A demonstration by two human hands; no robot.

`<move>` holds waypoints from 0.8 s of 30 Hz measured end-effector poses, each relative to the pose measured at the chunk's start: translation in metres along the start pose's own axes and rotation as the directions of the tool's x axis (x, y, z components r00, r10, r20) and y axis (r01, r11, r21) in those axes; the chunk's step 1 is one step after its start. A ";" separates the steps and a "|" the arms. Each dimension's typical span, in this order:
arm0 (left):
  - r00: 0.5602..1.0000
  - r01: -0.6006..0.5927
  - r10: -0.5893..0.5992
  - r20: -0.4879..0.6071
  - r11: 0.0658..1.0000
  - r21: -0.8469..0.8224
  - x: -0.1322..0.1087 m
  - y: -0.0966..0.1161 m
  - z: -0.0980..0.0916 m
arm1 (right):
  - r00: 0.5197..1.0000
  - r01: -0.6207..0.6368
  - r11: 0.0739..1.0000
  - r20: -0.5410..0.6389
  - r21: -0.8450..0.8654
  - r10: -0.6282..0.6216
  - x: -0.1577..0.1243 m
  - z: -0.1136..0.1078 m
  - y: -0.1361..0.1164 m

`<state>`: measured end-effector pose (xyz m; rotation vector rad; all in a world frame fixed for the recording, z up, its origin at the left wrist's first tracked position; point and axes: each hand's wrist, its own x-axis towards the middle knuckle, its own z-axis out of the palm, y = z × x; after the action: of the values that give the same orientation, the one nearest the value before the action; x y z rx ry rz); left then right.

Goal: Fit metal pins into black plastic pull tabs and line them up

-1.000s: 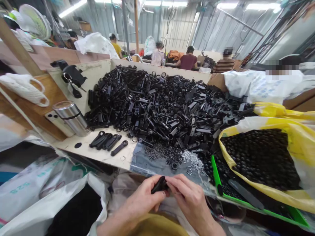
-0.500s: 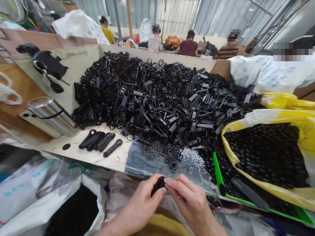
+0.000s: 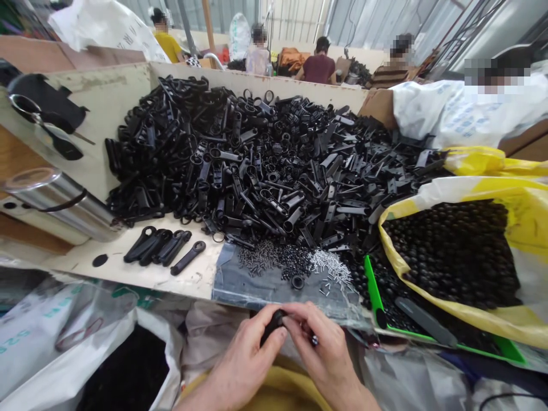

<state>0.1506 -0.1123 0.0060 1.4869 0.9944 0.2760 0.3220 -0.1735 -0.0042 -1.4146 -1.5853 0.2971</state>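
Low in the middle of the head view, my left hand (image 3: 250, 348) is closed around a black plastic part (image 3: 273, 326), with the thumb along its near side. Much of the part is hidden by the fingers. My right hand (image 3: 319, 342) touches its upper end with thumb and forefinger. A small shiny metal pin (image 3: 314, 340) pokes out of the curled fingers of that hand. Just beyond, on a dark mat (image 3: 240, 288), lie silver pins (image 3: 331, 267), small dark pieces (image 3: 295, 260) and a black ring (image 3: 297, 282).
Black plastic parts (image 3: 257, 154) heap up behind the mat. Several black handle-shaped pieces (image 3: 188, 258) lie at left, near a steel flask (image 3: 64, 202). At right stand a green tray (image 3: 373, 291) and a yellow-white sack (image 3: 522, 251). An open white sack (image 3: 171, 348) is lower left. Several people sit behind.
The view has turned slightly, so the bench contents sit further left. My right fingers have shifted over the top of the black part, and the metal pin shows more clearly.
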 end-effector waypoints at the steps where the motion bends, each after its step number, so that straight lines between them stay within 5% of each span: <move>1: 1.000 0.025 -0.025 -0.009 1.000 0.014 -0.001 -0.001 0.000 | 1.000 0.005 1.000 -0.001 0.002 -0.005 -0.001 0.001 0.001; 4: 0.999 0.032 -0.032 0.006 0.998 -0.062 -0.005 -0.003 -0.002 | 0.998 0.053 0.999 0.024 0.006 -0.053 -0.004 0.000 0.003; 6: 0.990 0.091 -0.057 0.128 0.955 -0.284 -0.007 0.000 -0.005 | 0.996 0.082 0.996 0.024 0.021 -0.082 -0.008 -0.001 0.003; 9: 0.916 0.309 -0.070 0.395 0.753 -0.581 -0.013 0.008 -0.013 | 0.993 0.115 0.991 -0.017 0.063 -0.114 -0.013 -0.004 0.002; 11: 0.881 0.370 -0.033 0.472 0.669 -0.644 -0.016 0.015 -0.018 | 0.994 0.112 0.986 -0.027 0.125 -0.110 -0.015 -0.005 0.000; 15: 0.944 0.248 -0.056 0.324 0.769 -0.589 -0.018 0.023 -0.020 | 0.995 -0.100 0.959 0.001 0.267 0.103 -0.016 -0.006 -0.003; 19: 0.985 0.140 -0.095 0.147 0.930 -0.341 -0.015 0.028 -0.014 | 0.921 -0.388 0.850 0.117 0.357 0.371 -0.014 -0.001 0.001; 24: 0.980 0.187 -0.154 0.129 0.931 -0.312 -0.017 0.035 -0.011 | 0.916 -0.401 0.839 0.137 0.369 0.377 -0.005 0.009 0.004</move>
<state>0.1472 -0.1120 0.0458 1.0982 0.9391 0.2225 0.3171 -0.1727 -0.0146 -1.4045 -1.1807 0.8590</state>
